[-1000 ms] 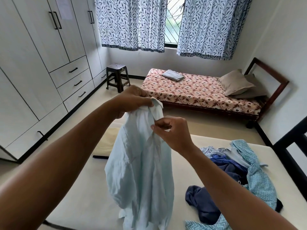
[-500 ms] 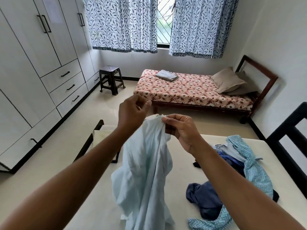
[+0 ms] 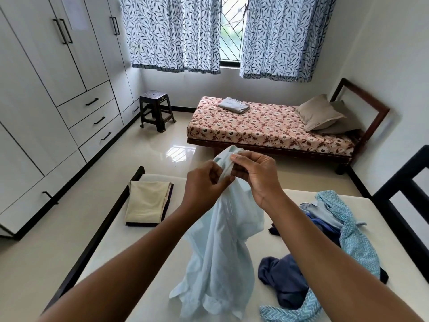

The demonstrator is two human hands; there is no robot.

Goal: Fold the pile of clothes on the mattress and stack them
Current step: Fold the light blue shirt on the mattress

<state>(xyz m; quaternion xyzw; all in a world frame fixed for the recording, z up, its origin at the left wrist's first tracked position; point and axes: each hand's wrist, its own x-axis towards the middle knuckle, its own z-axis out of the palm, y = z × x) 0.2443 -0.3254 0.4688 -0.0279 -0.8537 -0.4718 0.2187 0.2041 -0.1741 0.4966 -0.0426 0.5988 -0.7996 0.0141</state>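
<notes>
Pale blue shirt point(image 3: 220, 252) hangs above the mattress point(image 3: 139, 263), its bunched top pinched in the curled fingers of the left hand point(image 3: 204, 188) and right hand point(image 3: 255, 175). The unfolded pile point(image 3: 284, 283) lies to the right, and a folded stack point(image 3: 146, 202) sits at the far left corner.

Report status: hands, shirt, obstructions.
Left hand and right hand both pinch the pale blue shirt at its top; shirt hangs unfolded. Loose pile right, folded stack left. Nothing in the way.
</notes>
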